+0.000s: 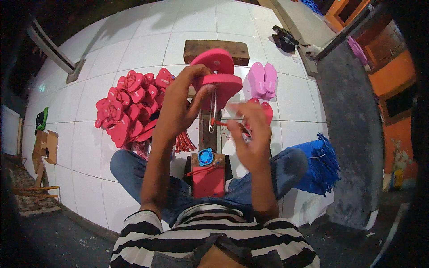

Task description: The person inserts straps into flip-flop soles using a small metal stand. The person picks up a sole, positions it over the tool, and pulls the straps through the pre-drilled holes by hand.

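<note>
My left hand (pixel 193 87) grips pink flip-flop soles (pixel 223 81) above a narrow wooden bench, with its thumb pressed against their near edge. A long, thin metal wire loop (pixel 212 107) hangs down from the soles. My right hand (pixel 252 131), slightly blurred, pinches a thin red flip-flop strap (pixel 222 123) whose end meets the lower part of the wire loop. Whether the strap passes through the loop, I cannot tell. Behind that hand lie more pink soles (pixel 267 111), partly hidden.
Pink flip-flops (pixel 127 102) are heaped at left, with red straps (pixel 184 142) beside them. Lilac soles (pixel 261 80) and blue straps (pixel 313 165) lie at right. A wooden block (pixel 192 53) sits at the bench's far end; a blue round piece (pixel 205 157) sits at its near end.
</note>
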Demonstrator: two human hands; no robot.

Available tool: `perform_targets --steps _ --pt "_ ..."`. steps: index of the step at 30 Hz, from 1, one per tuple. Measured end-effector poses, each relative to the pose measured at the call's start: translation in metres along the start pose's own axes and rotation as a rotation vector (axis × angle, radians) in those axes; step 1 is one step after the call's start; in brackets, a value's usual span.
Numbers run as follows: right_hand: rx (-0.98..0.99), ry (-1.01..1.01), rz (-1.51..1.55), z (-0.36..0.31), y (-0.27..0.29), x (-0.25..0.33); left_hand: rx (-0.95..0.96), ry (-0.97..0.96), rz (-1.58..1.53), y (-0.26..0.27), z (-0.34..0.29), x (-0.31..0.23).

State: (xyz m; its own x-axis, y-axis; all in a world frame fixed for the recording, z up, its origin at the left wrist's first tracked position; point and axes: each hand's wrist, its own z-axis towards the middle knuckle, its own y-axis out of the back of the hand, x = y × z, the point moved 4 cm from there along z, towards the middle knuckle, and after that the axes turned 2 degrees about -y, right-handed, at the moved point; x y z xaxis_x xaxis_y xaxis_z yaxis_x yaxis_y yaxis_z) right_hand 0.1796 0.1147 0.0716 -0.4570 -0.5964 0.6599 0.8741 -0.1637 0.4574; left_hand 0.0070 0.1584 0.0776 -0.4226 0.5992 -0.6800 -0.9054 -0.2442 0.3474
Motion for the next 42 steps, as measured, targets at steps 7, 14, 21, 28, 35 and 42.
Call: perform_targets --steps 7,14,21,28,35,42 --pt "0.112 -0.133 0.378 0.048 -0.02 -0.038 -0.113 0.129 -0.502 -0.02 -0.012 0.002" --pt "0.058 -0.169 0.431 0.027 -0.029 -0.033 -0.18 0.218 -0.582 -0.029 -0.04 -0.011" --pt "-0.137 -0.165 0.403 -0.022 -0.022 -0.009 -0.312 0.251 -0.552 -0.036 -0.083 -0.033" --pt "0.038 -0.276 0.559 -0.059 -0.024 -0.019 -0.317 0.303 -0.405 -0.034 -0.125 -0.05" --pt "-0.008 -0.257 0.432 -0.058 -0.015 -0.012 -0.242 0.185 -0.208 -0.015 -0.125 -0.056" --pt "0.281 -0.294 -0.097 -0.087 -0.031 -0.003 -0.151 0.414 0.074 -0.007 -0.125 -0.03"
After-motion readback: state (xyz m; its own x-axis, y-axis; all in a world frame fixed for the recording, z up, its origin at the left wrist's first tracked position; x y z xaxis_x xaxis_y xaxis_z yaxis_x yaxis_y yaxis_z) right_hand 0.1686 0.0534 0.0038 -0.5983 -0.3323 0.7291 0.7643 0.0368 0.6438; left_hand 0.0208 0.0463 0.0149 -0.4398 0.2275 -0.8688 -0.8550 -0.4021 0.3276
